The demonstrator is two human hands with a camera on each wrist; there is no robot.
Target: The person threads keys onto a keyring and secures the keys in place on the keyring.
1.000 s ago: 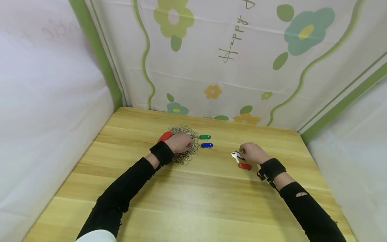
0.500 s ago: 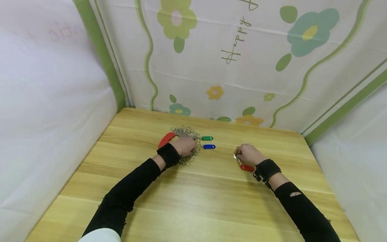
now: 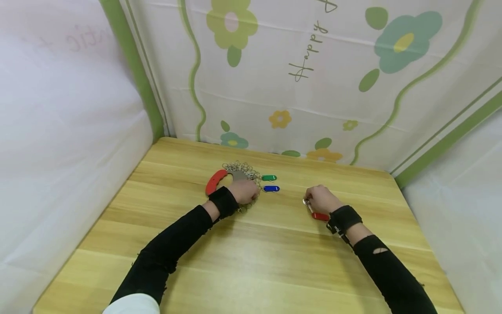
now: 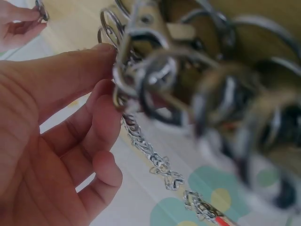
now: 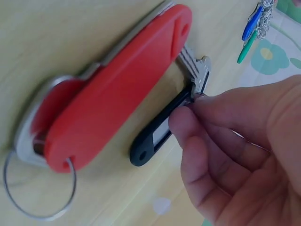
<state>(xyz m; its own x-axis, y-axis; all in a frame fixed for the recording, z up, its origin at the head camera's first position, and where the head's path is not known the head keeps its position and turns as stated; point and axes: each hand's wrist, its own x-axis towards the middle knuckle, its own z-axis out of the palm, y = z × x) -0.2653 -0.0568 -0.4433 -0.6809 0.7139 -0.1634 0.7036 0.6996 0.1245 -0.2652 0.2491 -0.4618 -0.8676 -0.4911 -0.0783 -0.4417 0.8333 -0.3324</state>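
Observation:
A key holder with a curved red handle (image 3: 215, 181) and a fringe of metal rings (image 3: 237, 167) lies left of centre on the table. At its right side my left hand (image 3: 244, 191) pinches one of its metal clasps (image 4: 123, 70) between thumb and index finger. Green (image 3: 269, 178) and blue (image 3: 271, 189) key tags lie beside the rings. Farther right, my right hand (image 3: 322, 199) pinches the end of a black key tag (image 5: 146, 146) with a white label, next to a key (image 5: 203, 70). A red key tag (image 5: 117, 89) with a ring lies beside it.
The wooden table (image 3: 251, 270) reaches back to a white curtain (image 3: 243, 100) printed with flowers. White fabric walls (image 3: 70, 152) with green edging close off both sides.
My left hand has shifted right along the rings, uncovering the red handle. My right hand has closed in over the key and black tag, which are now mostly hidden from the head view.

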